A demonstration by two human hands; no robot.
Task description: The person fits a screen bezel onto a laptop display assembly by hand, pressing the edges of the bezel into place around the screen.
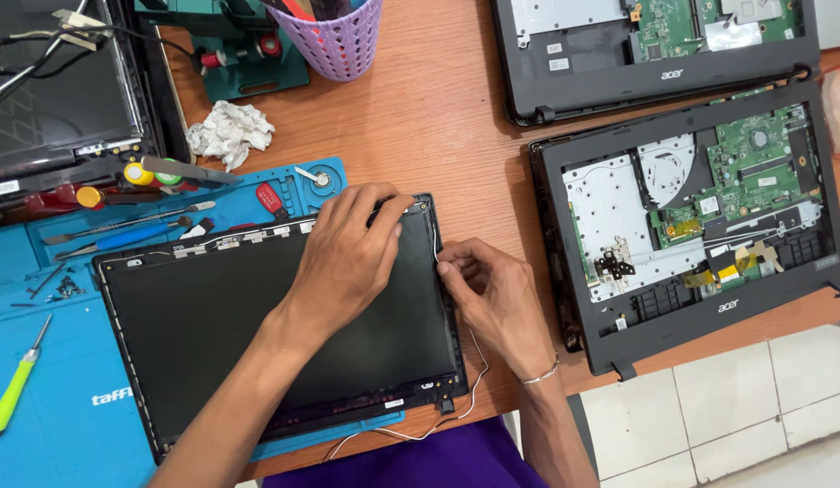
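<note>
Left hand (348, 258) covers the laptop screen panel (212, 334) corner beneath its fingers. Right hand (488, 294) fingertips conceal the white cable (479, 370) where pinched. Far from either grip, upper open laptop base (655, 81) cut off by top edge.

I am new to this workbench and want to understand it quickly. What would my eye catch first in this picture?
First, the dark laptop screen panel lying flat on the blue mat, with the left hand pressing on its upper right corner and the right hand pinching a thin white cable at its right edge. To the right, an opened laptop base shows its green circuit board. A purple basket stands at the top.
</note>
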